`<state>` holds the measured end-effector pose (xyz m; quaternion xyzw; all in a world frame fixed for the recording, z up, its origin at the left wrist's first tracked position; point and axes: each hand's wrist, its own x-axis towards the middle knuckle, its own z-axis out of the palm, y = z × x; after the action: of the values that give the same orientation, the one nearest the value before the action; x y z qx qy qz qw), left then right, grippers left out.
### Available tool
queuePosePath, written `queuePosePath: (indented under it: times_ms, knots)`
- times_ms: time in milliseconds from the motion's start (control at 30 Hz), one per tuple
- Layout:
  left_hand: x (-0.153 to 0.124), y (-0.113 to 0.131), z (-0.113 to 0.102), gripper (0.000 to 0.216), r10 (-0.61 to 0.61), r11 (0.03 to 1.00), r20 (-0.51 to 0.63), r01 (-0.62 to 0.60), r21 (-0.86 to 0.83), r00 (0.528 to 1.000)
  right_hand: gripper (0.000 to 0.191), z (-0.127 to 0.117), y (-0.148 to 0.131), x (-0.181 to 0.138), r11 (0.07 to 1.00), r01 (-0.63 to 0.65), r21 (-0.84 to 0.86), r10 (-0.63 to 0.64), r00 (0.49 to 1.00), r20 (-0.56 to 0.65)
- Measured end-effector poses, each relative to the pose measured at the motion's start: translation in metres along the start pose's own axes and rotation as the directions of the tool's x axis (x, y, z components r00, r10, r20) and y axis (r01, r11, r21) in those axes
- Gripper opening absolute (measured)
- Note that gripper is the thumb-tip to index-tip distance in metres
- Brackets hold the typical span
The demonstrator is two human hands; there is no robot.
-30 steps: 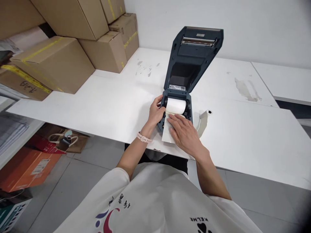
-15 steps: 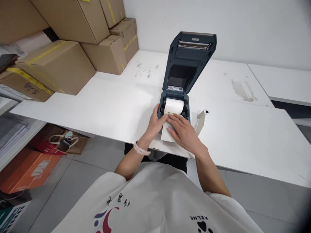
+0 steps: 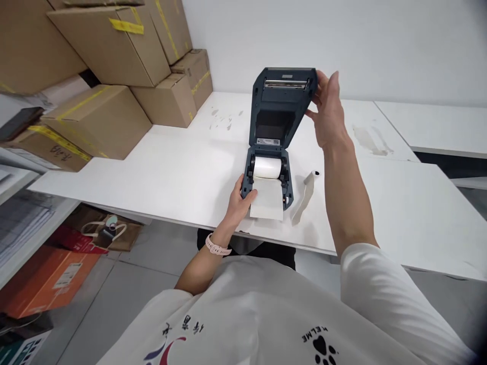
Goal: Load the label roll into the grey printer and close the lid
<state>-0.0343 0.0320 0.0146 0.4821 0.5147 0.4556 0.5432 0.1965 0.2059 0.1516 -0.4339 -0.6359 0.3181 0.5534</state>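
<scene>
A dark blue label printer (image 3: 290, 195) stands on the white table with its lid (image 3: 274, 106) raised. Inside it sits a white label roll (image 3: 267, 167), and a strip of labels (image 3: 267, 203) hangs out over the front. My left hand (image 3: 239, 203) grips the printer's front left side, its thumb at the strip's left edge. At the upper right corner of the lid is my right hand (image 3: 327, 109), closed on the edge with some fingers hidden behind it. A small core with curled paper (image 3: 307, 195) lies to the printer's right.
Cardboard boxes (image 3: 102, 119) are stacked at the table's left end, against the wall. The white table (image 3: 182, 177) has scuffed patches. Below on the left are an orange box (image 3: 49, 279) and a paper bag (image 3: 127, 235).
My right hand has left the label strip and moved up to the lid's right corner. My left hand stays at the printer's left side. The view has shifted slightly.
</scene>
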Motion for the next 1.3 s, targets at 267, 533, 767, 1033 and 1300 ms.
queuePosePath:
  times_ms: [267,533,767,1033,1300]
  knots:
    - [0.003,0.004,-0.011,0.075,-0.016,0.996,-0.029,0.013,-0.094,0.999,0.074,0.004,-0.008,-0.101,0.986,0.06,-0.154,-0.058,0.998,0.013]
    - [0.015,0.028,-0.014,0.072,0.075,0.995,-0.035,-0.077,-0.064,0.997,0.045,0.039,0.01,-0.199,0.893,0.089,-0.441,-0.082,0.996,0.034]
    - [0.004,0.02,0.003,0.069,-0.011,0.991,0.088,0.022,-0.129,0.996,0.08,0.046,0.049,-0.223,0.898,-0.121,-0.422,0.117,0.992,-0.035]
    - [0.007,0.004,0.006,0.073,0.066,0.99,-0.015,-0.067,-0.124,0.998,0.087,0.05,0.059,-0.229,0.93,-0.157,-0.332,0.178,0.984,0.033]
    - [-0.004,-0.003,0.001,0.069,0.11,0.993,-0.128,-0.103,0.064,0.986,0.08,0.044,0.071,-0.227,0.949,-0.221,-0.227,0.233,0.972,0.031]
